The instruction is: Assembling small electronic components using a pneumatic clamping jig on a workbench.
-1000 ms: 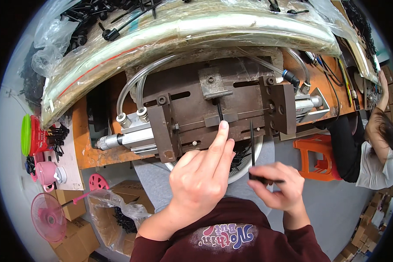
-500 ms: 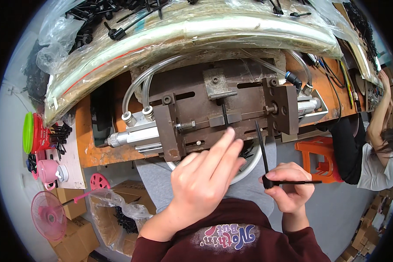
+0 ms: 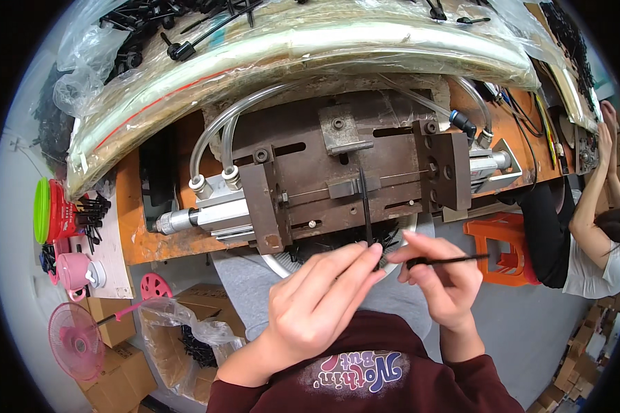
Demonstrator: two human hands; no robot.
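Observation:
My left hand (image 3: 317, 296) is closed, its fingertips pinching the near end of a thin black rod (image 3: 366, 206). That rod reaches away from me over the small metal block (image 3: 344, 187) in the middle of a brown steel clamping fixture (image 3: 310, 151). My right hand (image 3: 444, 279) is to the right with thumb and fingers closed on a black jointed rod part (image 3: 455, 259). Its dark knob lies by the fingertips and a thin arm points right. The part's other arm cannot be made out. Both hands are close together.
Air cylinders (image 3: 220, 213) with clear hoses flank the fixture on the orange bench (image 3: 165, 237). A white-rimmed basin (image 3: 277, 266) with black parts is below the hands. Plastic-covered padding (image 3: 289, 45) bears more parts. Another person (image 3: 592, 227) is at right beside an orange stool (image 3: 496, 241).
The black rod in the fixture has come toward me, into my left fingertips. My right hand has moved left and up with its jointed part, whose upright arm no longer shows clearly.

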